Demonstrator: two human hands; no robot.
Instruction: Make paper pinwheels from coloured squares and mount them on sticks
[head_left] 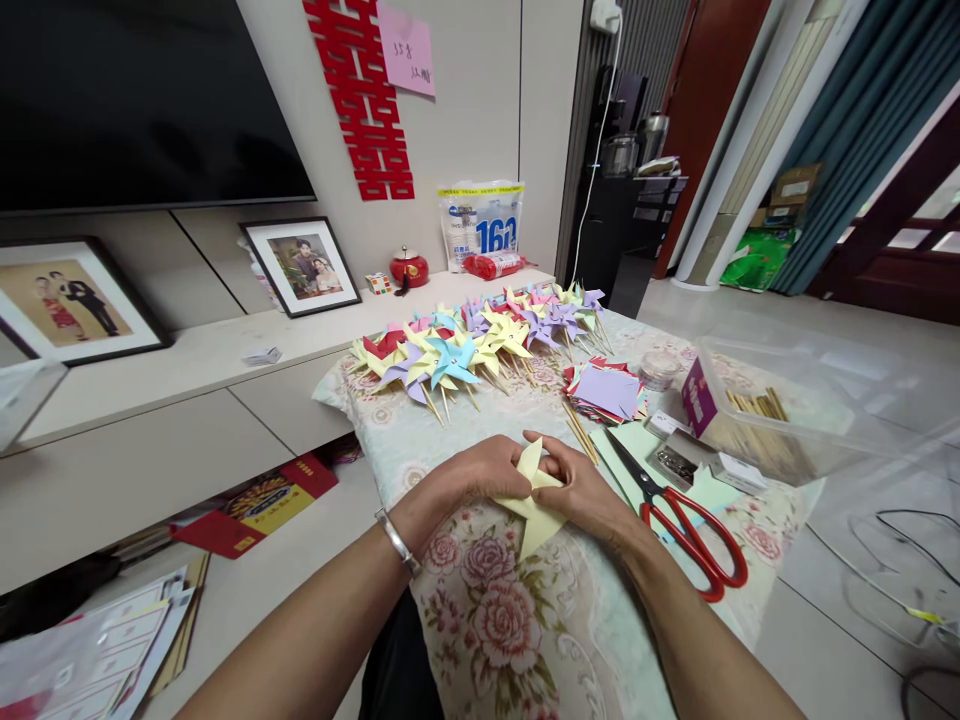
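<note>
A pale yellow paper pinwheel shape (536,510) lies on the flowered tablecloth (495,610), held between both hands. My left hand (480,472) pinches its left side, fingers closed; a silver bracelet is on that wrist. My right hand (581,490) grips its right side, with one paper point sticking up between the fingers. Red-handled scissors (686,535) lie just right of my right hand. Several finished paper pinwheels (472,345) on sticks are spread across the far part of the table.
A stack of coloured paper squares (606,390) and wooden sticks (580,432) lie beyond my hands. A clear plastic box (802,420) with sticks stands at right, small boxes beside it. Behind are a low cabinet (187,380) with framed photos and a TV.
</note>
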